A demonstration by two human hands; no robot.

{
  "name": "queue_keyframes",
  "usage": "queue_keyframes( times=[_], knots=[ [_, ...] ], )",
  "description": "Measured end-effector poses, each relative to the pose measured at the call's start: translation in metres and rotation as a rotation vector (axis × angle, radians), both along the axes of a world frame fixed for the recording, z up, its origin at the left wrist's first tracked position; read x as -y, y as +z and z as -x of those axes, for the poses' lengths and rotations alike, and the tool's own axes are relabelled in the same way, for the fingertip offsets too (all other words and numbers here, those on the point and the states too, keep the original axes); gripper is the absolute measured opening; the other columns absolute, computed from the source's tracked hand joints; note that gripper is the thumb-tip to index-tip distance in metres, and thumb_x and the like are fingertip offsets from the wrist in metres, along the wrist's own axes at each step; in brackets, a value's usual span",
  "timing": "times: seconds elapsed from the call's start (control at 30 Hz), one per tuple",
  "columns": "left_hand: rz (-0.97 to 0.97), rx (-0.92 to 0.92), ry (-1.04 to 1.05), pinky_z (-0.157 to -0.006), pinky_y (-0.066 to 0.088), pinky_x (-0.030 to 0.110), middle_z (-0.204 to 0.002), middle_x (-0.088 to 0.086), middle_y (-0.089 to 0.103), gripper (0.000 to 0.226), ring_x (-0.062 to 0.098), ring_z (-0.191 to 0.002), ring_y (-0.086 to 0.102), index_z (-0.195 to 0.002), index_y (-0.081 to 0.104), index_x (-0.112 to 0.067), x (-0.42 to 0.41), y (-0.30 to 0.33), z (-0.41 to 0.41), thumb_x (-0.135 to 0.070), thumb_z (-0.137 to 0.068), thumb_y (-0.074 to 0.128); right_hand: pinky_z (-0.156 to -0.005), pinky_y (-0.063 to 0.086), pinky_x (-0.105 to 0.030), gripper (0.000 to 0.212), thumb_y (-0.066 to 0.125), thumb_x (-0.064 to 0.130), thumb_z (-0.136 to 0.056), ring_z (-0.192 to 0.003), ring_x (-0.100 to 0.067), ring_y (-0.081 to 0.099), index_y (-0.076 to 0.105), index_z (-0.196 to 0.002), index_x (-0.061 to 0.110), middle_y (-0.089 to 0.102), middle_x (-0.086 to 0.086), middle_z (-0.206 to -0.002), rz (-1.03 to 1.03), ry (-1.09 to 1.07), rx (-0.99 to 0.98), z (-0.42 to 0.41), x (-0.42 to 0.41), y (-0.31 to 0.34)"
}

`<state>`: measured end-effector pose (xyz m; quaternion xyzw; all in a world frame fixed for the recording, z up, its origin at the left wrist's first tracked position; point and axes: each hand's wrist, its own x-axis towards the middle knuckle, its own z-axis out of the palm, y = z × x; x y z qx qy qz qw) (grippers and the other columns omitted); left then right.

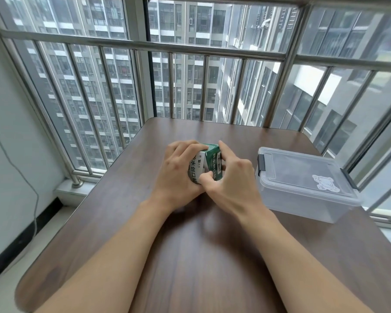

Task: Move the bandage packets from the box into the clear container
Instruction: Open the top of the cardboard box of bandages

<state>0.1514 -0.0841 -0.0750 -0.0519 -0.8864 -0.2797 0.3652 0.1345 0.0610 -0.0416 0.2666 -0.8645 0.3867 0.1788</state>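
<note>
Box held in both hands over the table — container lidded, off to the right.

Green-and-white box (209, 162) sits between the two hands, mid-table. Left hand (178, 170) wraps its left side, fingers curled over the far top edge. Right hand (231, 177) grips the right side — thumb pinching at the near lower corner, index finger laid over the top. Clear container (303, 184), lid on, stands apart to the right on the brown table (190, 256).

- box (209, 162): green and white, dark printed characters and a barcode
- clear container (303, 188), at 3 o'clock from the box: see-through, grey latches, pale sticker on lid
- table (201, 256): dark brown wood grain
- railing (145, 45), at 12 o'clock: silver metal
</note>
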Motion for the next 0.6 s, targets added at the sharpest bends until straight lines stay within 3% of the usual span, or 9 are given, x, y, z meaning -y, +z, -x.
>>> queue_keyframes(
  times=[0.33,0.47,0.53,0.6],
  knots=[
    [0.013,-0.004,0.006,-0.102,0.032,0.014,-0.122,-0.008,0.062,0.057,0.026,-0.117,0.049,-0.12,0.066,-0.022,0.0,-0.002,0.002,-0.045,-0.069,0.069,-0.091,0.042,-0.034,0.078,0.057,0.019,-0.085,-0.101,-0.029,0.062,0.028,-0.156,0.005,0.068,-0.014,-0.113,-0.163,0.083,0.009,-0.003,-0.005,0.006],
    [-0.006,-0.022,0.013,-0.101,0.036,0.021,-0.121,-0.009,0.061,0.058,0.022,-0.116,0.047,-0.12,0.065,-0.022,-0.001,-0.002,0.001,-0.046,-0.067,0.071,-0.081,0.038,-0.031,0.077,0.05,0.018,-0.087,-0.099,-0.031,0.061,0.022,-0.158,0.008,0.068,-0.014,-0.109,-0.187,0.099,0.01,0.0,-0.005,0.003],
    [-0.002,-0.042,0.016,-0.1,0.035,0.019,-0.12,-0.011,0.06,0.06,0.022,-0.115,0.048,-0.119,0.065,-0.022,0.001,-0.002,0.001,-0.038,-0.064,0.081,-0.081,0.041,-0.03,0.073,0.042,0.02,-0.087,-0.099,-0.033,0.062,0.026,-0.157,0.013,0.069,-0.013,-0.106,-0.141,0.083,0.034,0.004,-0.007,0.001],
    [-0.017,-0.067,0.029,-0.099,0.034,0.017,-0.117,-0.016,0.056,0.064,0.018,-0.113,0.049,-0.119,0.064,-0.022,0.002,-0.003,0.002,-0.028,-0.059,0.087,-0.091,0.05,-0.037,0.069,0.039,0.024,-0.086,-0.104,-0.032,0.065,0.034,-0.154,0.015,0.071,-0.011,-0.112,-0.043,0.072,0.078,0.007,-0.01,0.0]
  ],
)
